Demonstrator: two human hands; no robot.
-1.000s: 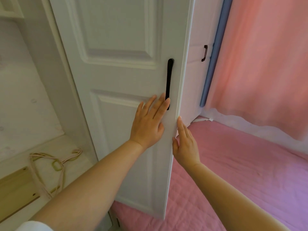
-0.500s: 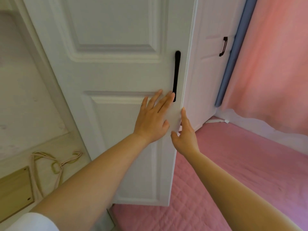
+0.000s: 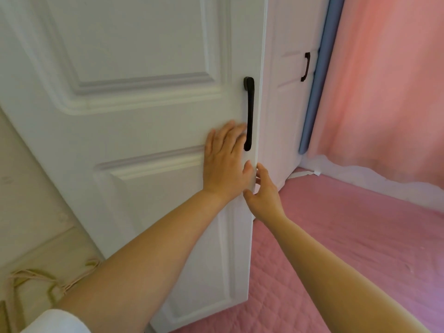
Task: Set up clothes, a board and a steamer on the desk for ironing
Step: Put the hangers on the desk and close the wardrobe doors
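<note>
From the head camera, a white panelled door (image 3: 144, 121) stands partly swung out, filling most of the view. The left hand (image 3: 224, 162) lies flat on its face with fingers straight, fingertips just beside the lower end of the black handle (image 3: 249, 111), perhaps touching it. The right hand (image 3: 264, 191) sits at the door's free edge below the handle, fingers loose and nearly straight, thumb against the edge; it grasps nothing that I can make out. A white sleeve (image 3: 55, 320) shows at the left arm's lower end.

Right of the door is a second white door (image 3: 286, 97) with its own small dark handle (image 3: 305, 66). Beside that runs a blue upright strip (image 3: 317, 75), then a pink curtain (image 3: 384, 80). A pink quilted cover (image 3: 336, 236) spreads below both. At lower left, a beige cord (image 3: 48, 282) lies looped on a pale shelf (image 3: 36, 251) inside the cupboard.

No clothes, board or steamer can be seen here, nor the desk.
</note>
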